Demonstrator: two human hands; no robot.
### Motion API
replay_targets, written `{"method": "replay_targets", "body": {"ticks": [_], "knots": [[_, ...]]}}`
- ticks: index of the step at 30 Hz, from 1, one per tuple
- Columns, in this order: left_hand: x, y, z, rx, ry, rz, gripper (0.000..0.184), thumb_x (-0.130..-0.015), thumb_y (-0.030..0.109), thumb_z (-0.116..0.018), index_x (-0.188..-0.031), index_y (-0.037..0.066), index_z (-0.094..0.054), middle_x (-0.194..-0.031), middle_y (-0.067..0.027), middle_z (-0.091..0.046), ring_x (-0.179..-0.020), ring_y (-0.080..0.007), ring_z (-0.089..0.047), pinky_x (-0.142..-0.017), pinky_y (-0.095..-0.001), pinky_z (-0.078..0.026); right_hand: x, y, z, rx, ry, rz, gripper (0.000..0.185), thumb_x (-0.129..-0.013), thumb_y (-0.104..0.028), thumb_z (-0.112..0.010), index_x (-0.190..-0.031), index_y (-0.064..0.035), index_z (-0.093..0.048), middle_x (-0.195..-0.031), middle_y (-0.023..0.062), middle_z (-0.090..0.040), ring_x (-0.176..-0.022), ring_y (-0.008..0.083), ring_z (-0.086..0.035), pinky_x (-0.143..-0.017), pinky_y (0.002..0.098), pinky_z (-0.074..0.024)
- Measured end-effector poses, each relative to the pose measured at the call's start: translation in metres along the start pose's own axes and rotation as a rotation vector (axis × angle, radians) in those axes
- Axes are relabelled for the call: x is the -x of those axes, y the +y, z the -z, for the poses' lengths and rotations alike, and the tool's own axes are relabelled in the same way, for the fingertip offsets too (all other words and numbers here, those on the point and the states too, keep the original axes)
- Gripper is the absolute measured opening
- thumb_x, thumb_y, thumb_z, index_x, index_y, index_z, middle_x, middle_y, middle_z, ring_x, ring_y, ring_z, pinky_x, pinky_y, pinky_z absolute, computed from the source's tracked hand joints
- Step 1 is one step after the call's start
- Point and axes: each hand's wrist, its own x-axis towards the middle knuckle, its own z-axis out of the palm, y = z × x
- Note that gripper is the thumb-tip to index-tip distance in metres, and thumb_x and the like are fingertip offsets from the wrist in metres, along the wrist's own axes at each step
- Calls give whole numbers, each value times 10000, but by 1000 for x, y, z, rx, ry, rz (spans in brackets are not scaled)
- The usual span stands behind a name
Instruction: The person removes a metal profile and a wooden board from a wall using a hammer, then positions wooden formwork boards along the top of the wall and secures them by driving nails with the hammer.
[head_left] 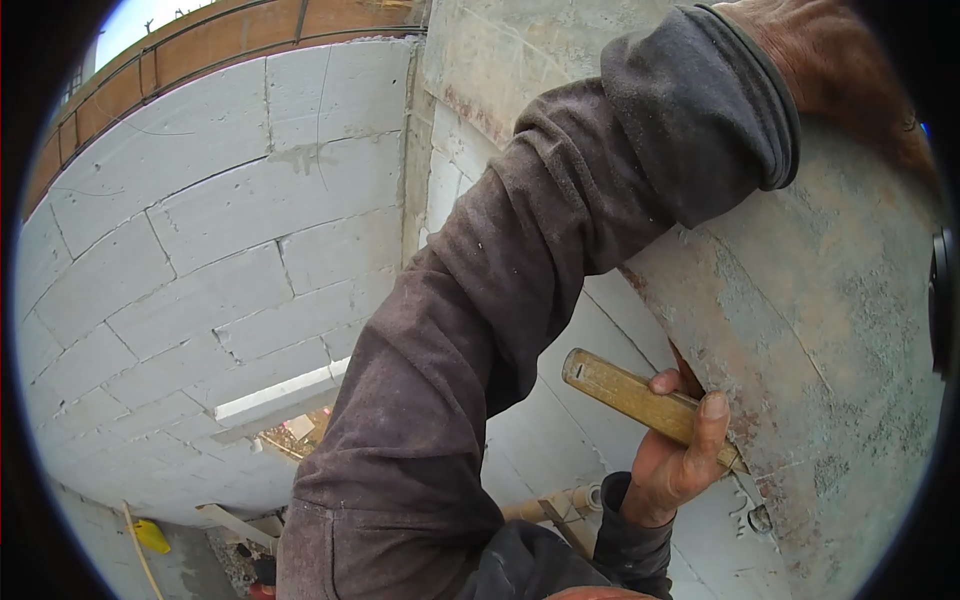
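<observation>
My left arm, in a dark grey sleeve, stretches across the view to the upper right. At its end my left hand (pixel 830 60) lies against a large stained panel (pixel 830 300); its fingers run into the dark edge of the picture and are hard to make out. Lower down, my right hand (pixel 680 465) is closed around the yellowish wooden handle (pixel 620 390) of a tool, thumb on the near side. The handle's butt has a small slot and points left. A narrow metal part (pixel 748 487) shows past the hand, close to the panel; the tool's kind cannot be told.
A wall of white blocks (pixel 220 230) curves along the left, topped by a brown board (pixel 200 50) with rebar. An opening (pixel 300 430) is low in that wall. Below are a pipe (pixel 575 500), a yellow object (pixel 152 536) and a metal-rimmed hole (pixel 760 519) in the panel.
</observation>
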Motion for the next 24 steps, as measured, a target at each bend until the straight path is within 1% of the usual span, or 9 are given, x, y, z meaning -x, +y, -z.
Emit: {"method": "replay_targets", "body": {"ticks": [5, 11, 14, 16, 17, 19, 20, 21, 24], "knots": [[13, -31, -27, -144, 12, 64, 785, -917, 716, -648, -440, 165, -356, -402, 49, -237, -381, -107, -193, -393, -358, -170, -5, 4, -5, 0, 6, 27, 522, -1011, -253, -604, -1418, 51, -490, -1302, 260, -657, -932, 264, -653, -859, 400, -504], [13, -58, -50, -358, 14, 142, 783, -905, 731, -656, -442, 170, -364, -400, 51, -246, -382, -97, -194, -386, -341, -165, -20, 19, -29, -54, -60, 17, 456, -991, -71, -603, -1400, 76, -465, -1160, 221, -664, -936, 288, -688, -911, 445, -547], [17, -66, -49, -674, -43, 250, 781, -896, 739, -664, -444, 172, -372, -399, 54, -256, -383, -90, -192, -381, -329, -162, -21, 31, -28, -35, -32, 32, 455, -982, -62, -611, -1395, 60, -462, -1160, 214, -655, -929, 293, -689, -902, 449, -555], [30, -39, -9, -166, 79, 23, 764, -923, 732, -637, -472, 167, -392, -407, 65, -238, -389, -89, -193, -386, -314, -161, -21, 30, -29, -22, -27, 36, 440, -953, -16, -609, -1363, 57, -469, -1155, 213, -644, -896, 309, -695, -888, 455, -563], [31, -42, -11, -161, 79, 20, 764, -923, 732, -637, -472, 167, -392, -407, 65, -238, -389, -89, -193, -386, -314, -161, -21, 29, -29, -7, -17, 44, 429, -923, 31, -606, -1331, 53, -476, -1151, 212, -632, -864, 324, -700, -874, 461, -571], [37, -52, -16, -232, 110, -42, 689, -964, 653, -640, -578, 88, -557, -476, 17, -384, -374, -91, -231, -361, -326, -199, -20, 24, -36, -28, 5, 37, 427, -922, 33, -605, -1329, 51, -478, -1148, 207, -634, -863, 323, -701, -876, 457, -571], [41, -53, -19, -228, 114, -46, 689, -964, 653, -640, -578, 88, -557, -476, 17, -384, -374, -91, -231, -361, -326, -199, -21, 23, -38, -52, 23, 24, 424, -920, 35, -603, -1326, 49, -481, -1145, 202, -636, -861, 322, -702, -877, 453, -571], [47, -51, -18, -273, 252, -69, 648, -973, 616, -648, -683, 37, -622, -551, -28, -468, -364, -97, -260, -350, -332, -229, -22, 23, -38, -48, 23, 24, 424, -920, 35, -603, -1326, 49, -481, -1145, 202, -636, -861, 322, -702, -877, 453, -571], [94, 6, 15, -506, 368, 299, 395, -932, 362, -741, -785, 5, -659, -644, -60, -559, -389, -90, -386, -367, -291, -326, -25, 25, -33, -61, 48, 1, 419, -919, 35, -606, -1320, 46, -483, -1144, 195, -638, -865, 322, -705, -880, 448, -572]]}}
